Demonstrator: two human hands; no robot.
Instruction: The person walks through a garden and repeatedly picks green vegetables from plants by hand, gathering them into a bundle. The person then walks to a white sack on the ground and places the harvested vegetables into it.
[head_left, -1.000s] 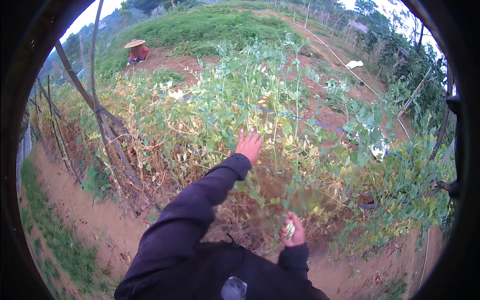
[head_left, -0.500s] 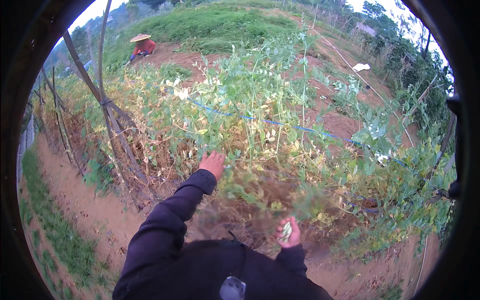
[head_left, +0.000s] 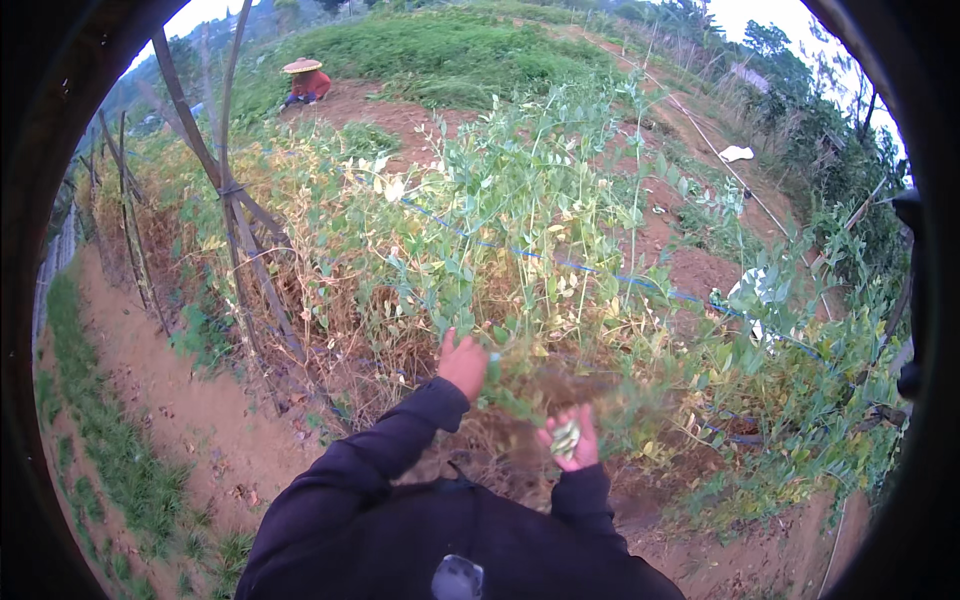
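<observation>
My left hand [head_left: 463, 367] reaches into the pea plants [head_left: 540, 215], back of the hand up. Its fingers look bent among the leaves, the tips partly hidden, so what they grip is unclear. A small pale green spot shows beside the thumb side. Lower and to the right, my right hand [head_left: 572, 440] is turned palm up and holds several pale green pea pods [head_left: 565, 439], its fingers partly raised around them. Both dark sleeves come up from the lower edge.
Crossed wooden poles [head_left: 228, 188] stand at the left of the row. A blue string [head_left: 530, 254] runs through the plants. Far left, a person [head_left: 308, 85] in a wide hat crouches on bare soil. A dirt path [head_left: 190, 400] borders a grass strip [head_left: 110, 440].
The view has shifted left, so the scene sits farther right. My right hand has come up nearer the left one, its palm turned more upward with the pods showing.
</observation>
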